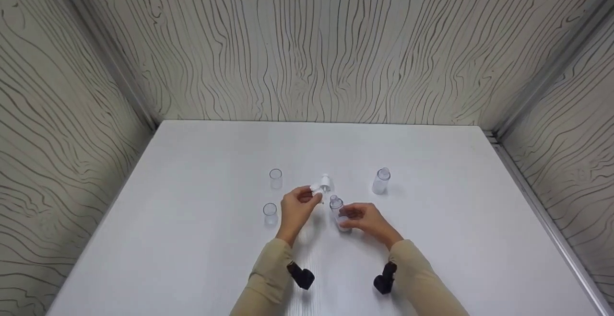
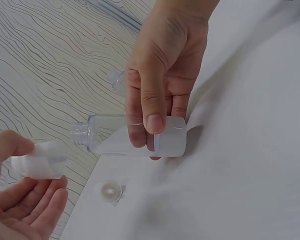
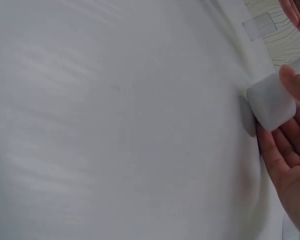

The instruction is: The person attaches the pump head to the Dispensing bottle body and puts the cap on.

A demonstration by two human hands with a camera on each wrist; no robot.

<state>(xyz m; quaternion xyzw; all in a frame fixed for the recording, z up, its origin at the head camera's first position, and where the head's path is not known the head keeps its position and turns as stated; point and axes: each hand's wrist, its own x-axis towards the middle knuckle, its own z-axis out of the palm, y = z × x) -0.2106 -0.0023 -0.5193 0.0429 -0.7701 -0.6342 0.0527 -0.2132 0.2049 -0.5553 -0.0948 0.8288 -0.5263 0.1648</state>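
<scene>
My right hand (image 1: pixel 368 217) grips a clear bottle (image 1: pixel 336 206) around its lower body, thumb on one side and fingers on the other. The bottle's narrow neck (image 2: pixel 80 134) is bare, and its frosted white base (image 3: pixel 272 102) shows in the right wrist view. Between thumb and fingers, my left hand (image 1: pixel 296 208) pinches a white cap (image 2: pixel 39 161). It is held just beside the bottle's neck, apart from it. A second white piece (image 1: pixel 325 181) stands on the table just beyond the left hand; in the left wrist view a small round white piece (image 2: pixel 111 191) shows its ringed end.
Another clear bottle (image 1: pixel 381 181) without a cap stands at the right. Two clear cups or covers, one farther back (image 1: pixel 276 180) and one nearer (image 1: pixel 270 215), stand left of the hands. The white table (image 1: pixel 201 162) meets patterned walls (image 1: pixel 307 47) at its back and sides.
</scene>
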